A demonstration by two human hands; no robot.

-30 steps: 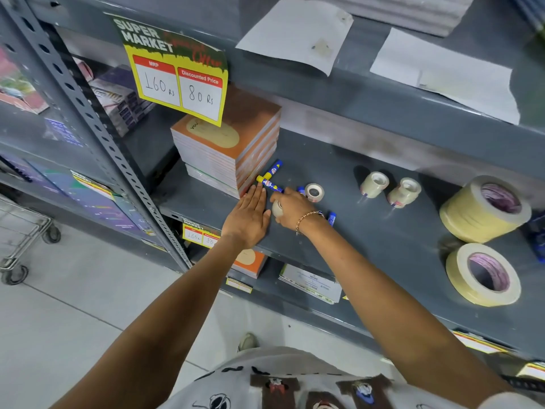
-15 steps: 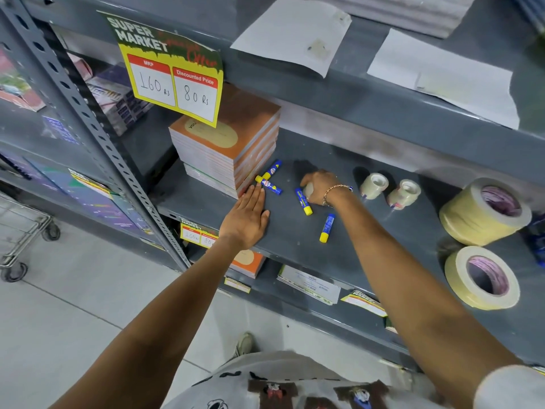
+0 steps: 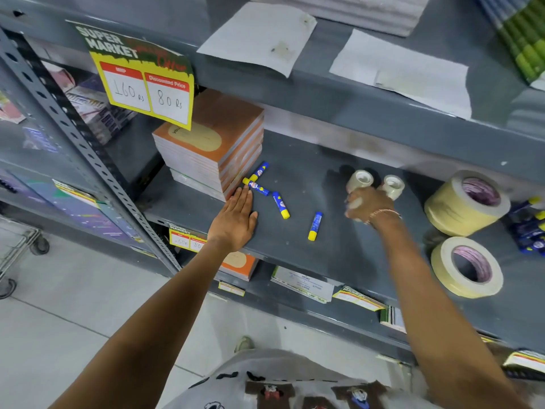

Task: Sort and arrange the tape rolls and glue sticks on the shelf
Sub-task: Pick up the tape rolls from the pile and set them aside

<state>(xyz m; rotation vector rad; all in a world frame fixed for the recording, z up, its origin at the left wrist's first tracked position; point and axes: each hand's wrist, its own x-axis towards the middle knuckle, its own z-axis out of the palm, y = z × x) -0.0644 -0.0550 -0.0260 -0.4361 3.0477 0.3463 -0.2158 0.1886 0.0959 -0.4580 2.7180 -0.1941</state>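
Several blue glue sticks with yellow caps lie loose on the grey shelf (image 3: 339,255): two crossed by the notebooks (image 3: 257,185), one to their right (image 3: 280,205), one alone at mid-shelf (image 3: 315,222). My left hand (image 3: 236,221) rests flat and open on the shelf beside them. My right hand (image 3: 367,203), blurred, is closed on a small pale tape roll, right in front of two small tape rolls (image 3: 360,179) (image 3: 394,184). Two large cream masking tape rolls sit at the right, one upright (image 3: 442,208), one flat (image 3: 445,273).
A stack of orange notebooks (image 3: 212,152) stands left of the glue sticks under a yellow price sign (image 3: 147,81). More blue glue sticks (image 3: 530,231) lie at the far right. A perforated shelf post (image 3: 88,160) and a trolley (image 3: 17,249) are at the left.
My right hand has moved right across the shelf with the small tape roll, from the glue sticks to the two small rolls. The left hand has stayed flat.
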